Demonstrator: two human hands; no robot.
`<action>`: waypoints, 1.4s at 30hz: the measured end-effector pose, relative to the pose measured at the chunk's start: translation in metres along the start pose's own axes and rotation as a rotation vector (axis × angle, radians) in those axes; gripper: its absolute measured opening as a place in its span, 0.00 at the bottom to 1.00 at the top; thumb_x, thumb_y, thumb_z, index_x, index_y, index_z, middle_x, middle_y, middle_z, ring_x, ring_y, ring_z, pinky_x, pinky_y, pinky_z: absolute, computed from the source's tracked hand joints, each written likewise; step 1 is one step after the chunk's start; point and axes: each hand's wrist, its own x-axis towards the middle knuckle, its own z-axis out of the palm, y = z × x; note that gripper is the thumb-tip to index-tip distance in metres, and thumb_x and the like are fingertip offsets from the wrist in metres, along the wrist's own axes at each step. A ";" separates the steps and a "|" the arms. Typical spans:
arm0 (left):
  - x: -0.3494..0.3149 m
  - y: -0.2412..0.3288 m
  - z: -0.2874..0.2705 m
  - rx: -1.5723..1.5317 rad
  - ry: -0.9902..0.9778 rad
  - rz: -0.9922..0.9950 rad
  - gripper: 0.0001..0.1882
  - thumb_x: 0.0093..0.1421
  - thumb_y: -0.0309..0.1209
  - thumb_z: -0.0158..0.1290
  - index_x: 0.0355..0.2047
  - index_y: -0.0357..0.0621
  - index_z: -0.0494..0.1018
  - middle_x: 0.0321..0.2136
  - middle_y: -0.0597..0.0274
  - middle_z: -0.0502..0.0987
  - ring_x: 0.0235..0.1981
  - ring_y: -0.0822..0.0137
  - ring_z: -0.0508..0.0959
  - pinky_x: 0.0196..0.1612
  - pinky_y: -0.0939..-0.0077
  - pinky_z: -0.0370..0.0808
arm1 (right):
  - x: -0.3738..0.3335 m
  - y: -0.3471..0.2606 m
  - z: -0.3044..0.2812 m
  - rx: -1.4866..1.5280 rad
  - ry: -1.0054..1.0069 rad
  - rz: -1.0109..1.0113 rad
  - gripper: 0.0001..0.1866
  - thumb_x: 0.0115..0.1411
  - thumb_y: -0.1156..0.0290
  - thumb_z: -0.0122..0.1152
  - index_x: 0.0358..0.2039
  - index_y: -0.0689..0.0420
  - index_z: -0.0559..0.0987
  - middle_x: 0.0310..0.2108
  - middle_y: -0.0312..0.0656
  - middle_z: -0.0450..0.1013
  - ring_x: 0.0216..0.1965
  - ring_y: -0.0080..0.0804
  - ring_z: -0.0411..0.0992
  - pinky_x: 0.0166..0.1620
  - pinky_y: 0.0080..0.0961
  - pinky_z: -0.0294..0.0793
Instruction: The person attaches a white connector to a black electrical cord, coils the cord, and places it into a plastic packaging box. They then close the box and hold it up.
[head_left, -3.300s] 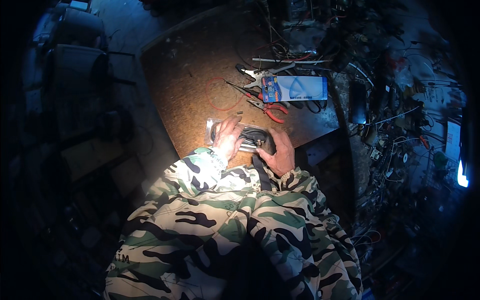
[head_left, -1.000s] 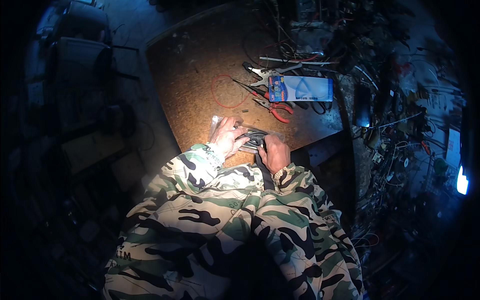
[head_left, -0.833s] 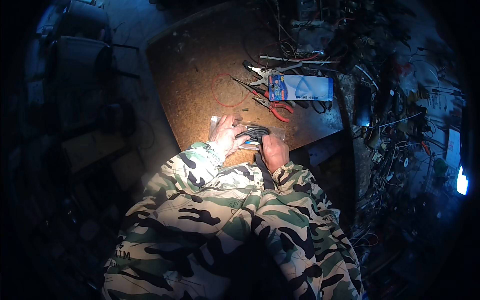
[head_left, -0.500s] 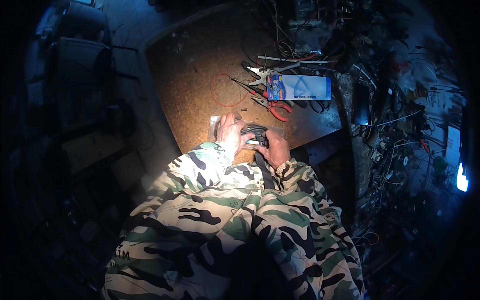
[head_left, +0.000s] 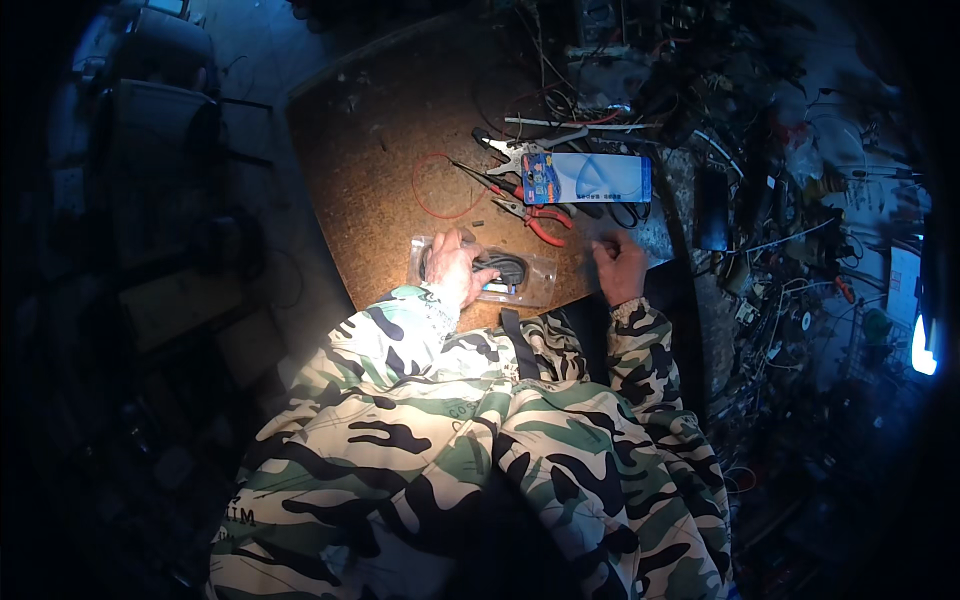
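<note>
A clear plastic bag (head_left: 540, 284) lies near the front edge of the wooden tabletop, with a coiled dark cable (head_left: 512, 266) in it. My left hand (head_left: 456, 270) grips the bag's left part, its thumb over the coil and its fingers bent on the far side. Something pale and blue shows below the thumb, too small to name. Apart from the bag, to its right, my right hand (head_left: 622, 270) hovers by the table's right side with fingers curled together. Whatever it may hold is too dark and blurred to make out.
Beyond the hands lie red-handled pliers (head_left: 545, 222), more pliers (head_left: 500, 148), a red wire loop (head_left: 417, 190) and a blue-and-white package (head_left: 600, 178). A small dark piece (head_left: 477, 224) rests near the left fingers. Tangled wires (head_left: 790, 270) crowd the right side.
My right hand has left the bag and moved right, towards the table's right side. My left hand stays on the bag, and more of the coiled cable shows.
</note>
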 end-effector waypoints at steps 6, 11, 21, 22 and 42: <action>-0.002 -0.005 -0.006 -0.053 -0.005 0.040 0.17 0.48 0.35 0.71 0.38 0.44 0.85 0.50 0.54 0.76 0.53 0.50 0.71 0.59 0.60 0.69 | -0.042 -0.029 0.034 -0.066 -0.258 -0.224 0.10 0.53 0.74 0.68 0.37 0.61 0.81 0.34 0.52 0.75 0.35 0.53 0.76 0.38 0.43 0.76; -0.005 -0.014 -0.005 -0.118 -0.019 0.108 0.15 0.49 0.32 0.69 0.38 0.44 0.84 0.50 0.53 0.76 0.53 0.50 0.71 0.58 0.59 0.69 | -0.061 -0.033 0.060 -0.122 -0.336 -0.176 0.12 0.55 0.73 0.67 0.41 0.59 0.81 0.37 0.54 0.76 0.40 0.58 0.77 0.42 0.49 0.76; -0.004 -0.029 -0.003 -0.270 -0.001 0.178 0.14 0.48 0.32 0.69 0.36 0.42 0.84 0.48 0.52 0.77 0.52 0.49 0.73 0.57 0.57 0.70 | -0.063 -0.022 0.078 -0.220 -0.259 -0.209 0.13 0.53 0.73 0.67 0.39 0.62 0.80 0.38 0.54 0.78 0.41 0.57 0.77 0.43 0.49 0.77; -0.002 -0.031 -0.004 -0.289 -0.007 0.165 0.14 0.48 0.32 0.69 0.35 0.42 0.84 0.48 0.52 0.77 0.52 0.50 0.74 0.57 0.58 0.70 | -0.063 -0.025 0.082 -0.281 -0.276 -0.200 0.13 0.53 0.73 0.68 0.38 0.62 0.80 0.38 0.55 0.78 0.41 0.57 0.77 0.43 0.49 0.77; -0.002 -0.026 -0.003 -0.243 0.047 0.159 0.12 0.50 0.31 0.67 0.34 0.39 0.82 0.43 0.52 0.78 0.49 0.49 0.75 0.53 0.58 0.71 | -0.053 -0.027 0.078 0.004 -0.259 -0.117 0.12 0.51 0.72 0.64 0.34 0.65 0.78 0.31 0.56 0.75 0.36 0.58 0.76 0.39 0.47 0.74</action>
